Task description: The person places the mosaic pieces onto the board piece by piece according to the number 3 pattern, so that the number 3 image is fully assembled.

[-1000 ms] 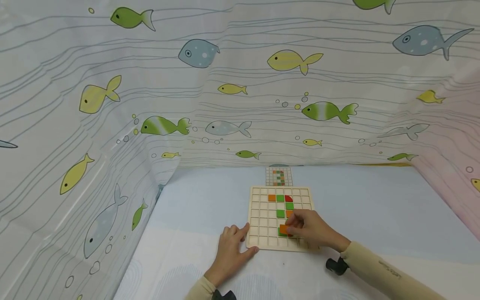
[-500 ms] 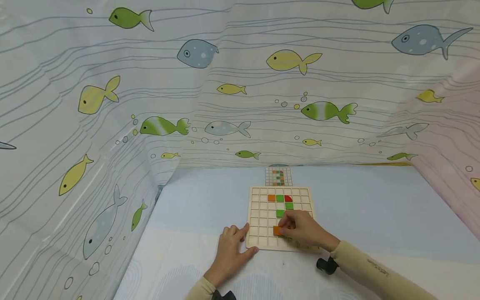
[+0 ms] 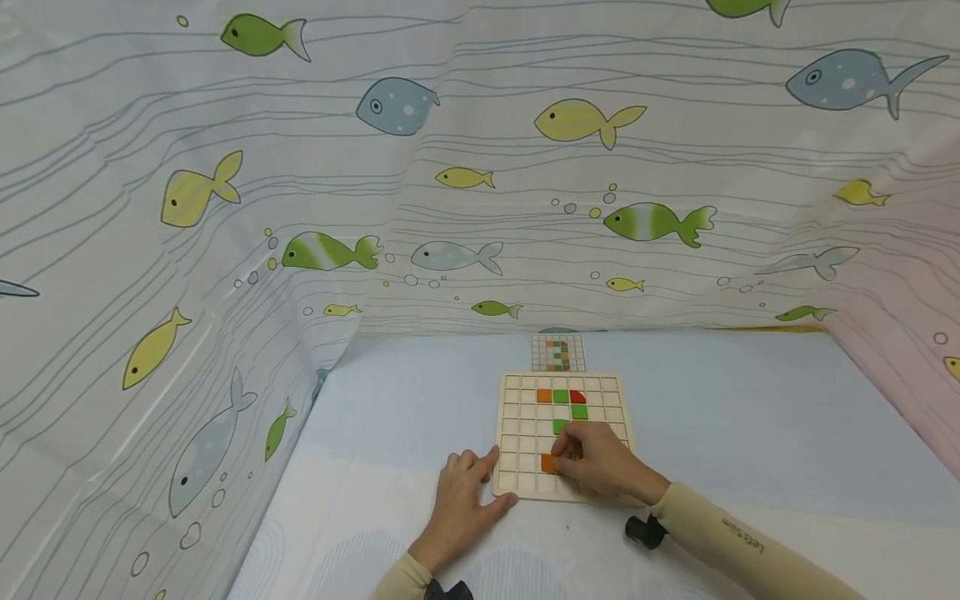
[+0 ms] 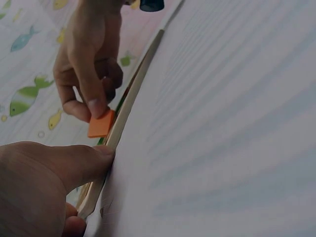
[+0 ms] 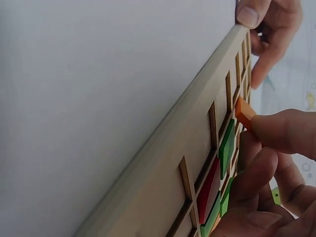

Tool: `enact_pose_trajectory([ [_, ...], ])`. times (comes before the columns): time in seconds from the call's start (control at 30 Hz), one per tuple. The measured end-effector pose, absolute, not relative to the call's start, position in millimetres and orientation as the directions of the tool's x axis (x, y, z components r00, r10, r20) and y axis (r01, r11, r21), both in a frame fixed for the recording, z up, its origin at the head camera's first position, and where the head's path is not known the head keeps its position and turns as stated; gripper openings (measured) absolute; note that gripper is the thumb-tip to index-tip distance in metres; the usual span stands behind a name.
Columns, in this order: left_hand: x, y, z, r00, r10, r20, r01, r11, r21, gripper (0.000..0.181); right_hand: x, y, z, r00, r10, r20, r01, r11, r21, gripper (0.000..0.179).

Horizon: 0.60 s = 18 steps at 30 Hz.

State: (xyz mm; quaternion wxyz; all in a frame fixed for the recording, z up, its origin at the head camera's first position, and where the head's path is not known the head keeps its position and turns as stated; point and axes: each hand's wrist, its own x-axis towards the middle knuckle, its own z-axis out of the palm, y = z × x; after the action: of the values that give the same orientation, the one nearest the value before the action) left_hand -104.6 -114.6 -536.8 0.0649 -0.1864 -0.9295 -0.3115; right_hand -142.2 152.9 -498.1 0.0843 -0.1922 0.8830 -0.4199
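Note:
A square wooden grid board (image 3: 517, 433) lies on the cloth. Along its upper cells sit an orange tile (image 3: 543, 396), green tiles (image 3: 561, 397) and a red tile (image 3: 577, 397) with one rounded corner. My right hand (image 3: 600, 457) pinches another square orange tile (image 4: 101, 124) between thumb and fingers, low over the nearer cells. In the right wrist view this tile (image 5: 244, 113) is tilted, just past a green tile (image 5: 227, 148) and a red one (image 5: 209, 191). My left hand (image 3: 459, 507) spans the board's near left corner, thumb against the front rim.
Behind the board lies a small card (image 3: 538, 354) printed with a grid and coloured squares. A fish-patterned sheet (image 3: 510, 250) rises at the back and sides. The right forearm's sleeve (image 3: 738, 537) crosses the cloth at the right.
My right hand has moved left over the board with the orange tile, from above the lower tiles to the cell left of them. My left hand has stayed at the corner.

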Motion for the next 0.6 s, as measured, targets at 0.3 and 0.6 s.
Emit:
enact_pose_trajectory([
  [0.3, -105.7, -114.1, -536.2, -0.908, 0.309, 0.284, 0.417, 0.731, 0.54, 0.07, -143.1, 148.0, -499.2, -0.911, -0.408, 0.068, -0.322, 0.598, -0.734, 0.011],
  [0.6, -104.8, -113.5, -536.6, -0.916, 0.301, 0.265, 0.4, 0.727, 0.558, 0.07, -144.3, 146.7, -503.6, -0.903, -0.419, 0.089, -0.357, 0.62, -0.699, 0.008],
])
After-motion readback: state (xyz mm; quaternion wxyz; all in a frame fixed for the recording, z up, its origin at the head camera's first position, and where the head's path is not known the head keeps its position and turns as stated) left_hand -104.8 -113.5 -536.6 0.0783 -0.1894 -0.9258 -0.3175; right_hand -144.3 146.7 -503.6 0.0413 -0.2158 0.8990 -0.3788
